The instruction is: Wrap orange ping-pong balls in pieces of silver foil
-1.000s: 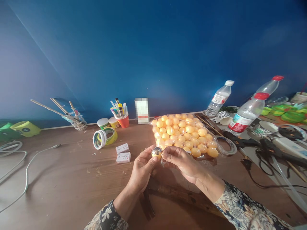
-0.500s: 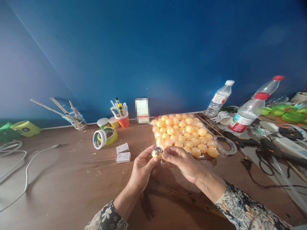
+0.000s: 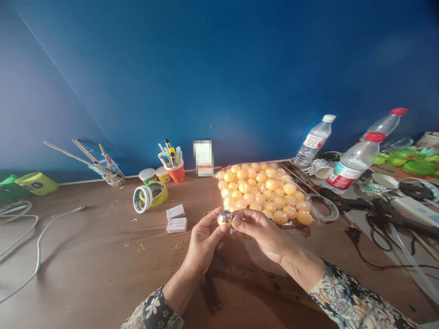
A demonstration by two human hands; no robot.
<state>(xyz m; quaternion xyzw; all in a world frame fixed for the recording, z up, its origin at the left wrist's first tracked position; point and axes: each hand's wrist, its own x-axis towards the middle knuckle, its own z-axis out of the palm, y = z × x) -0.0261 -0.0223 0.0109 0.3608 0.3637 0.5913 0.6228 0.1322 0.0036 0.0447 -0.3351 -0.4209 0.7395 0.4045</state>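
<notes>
Small round ball, mirror-silver on top & orange-yellow below (image 3: 224, 217), sits up off the table btwn both hands, approx mid-view. L hand (image 3: 203, 241) has it pinched: thumb in front, fingers behind, gap ball-wide. R hand (image 3: 262, 230) has thumb & index drawn close tog. at ball's R edge; can't tell if they're on the ball or on the bit of clear film (image 3: 232, 233) just under.

To do this well, I'd say: hold ball steady w/ L fingers, light pressure, as shell may dent; R fingertips do the fine work, small moves, off the silver face to avoid smudges. Turning ball w/ L prob. beats shifting R.

Just beyond R hand: orange plastic balls in clear bag (image 3: 260, 196), near enough to bump, so mind knuckles. Two small white cardboard boxes (image 3: 176, 225) L of hands; yellow tape roll (image 3: 161, 195) farther back. All on brown wood-look table (image 3: 103, 269).
</notes>
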